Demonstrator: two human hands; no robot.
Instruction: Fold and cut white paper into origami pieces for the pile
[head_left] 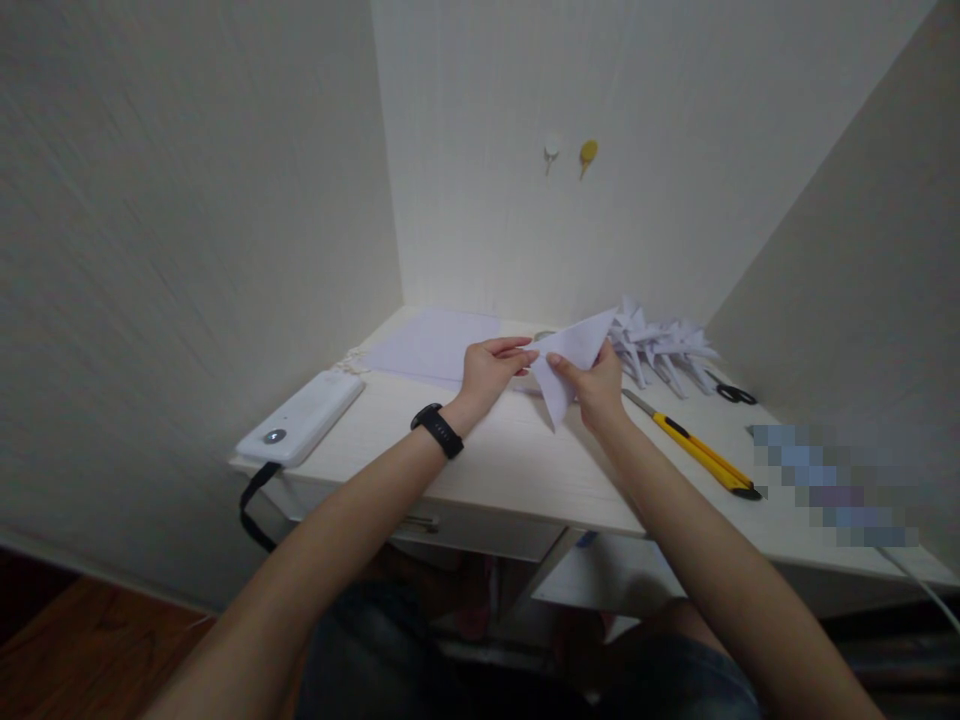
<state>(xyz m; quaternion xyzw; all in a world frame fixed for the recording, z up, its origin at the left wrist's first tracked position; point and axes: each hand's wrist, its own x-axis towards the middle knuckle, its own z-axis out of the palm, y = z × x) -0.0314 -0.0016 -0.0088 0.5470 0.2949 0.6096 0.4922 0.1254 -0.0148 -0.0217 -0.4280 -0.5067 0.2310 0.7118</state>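
Note:
A folded sheet of white paper (586, 340) is held up just above the desk, between both hands. My left hand (496, 362), with a black watch on its wrist, pinches the paper's narrow left end between thumb and fingers. On the other side, my right hand (598, 384) grips the sheet, thumb on the near face and fingers mostly hidden behind it. One pointed corner of the paper hangs down between the hands, another points up to the right. Flat white sheets (427, 345) lie on the desk behind my left hand.
Folded paper pieces (660, 345) are heaped at the back right, beside black-handled scissors (736, 394). A yellow utility knife (705, 453) lies right of my right forearm. A white device (304, 418) with a black strap sits at the desk's left edge. A blurred-out object (832, 485) lies far right.

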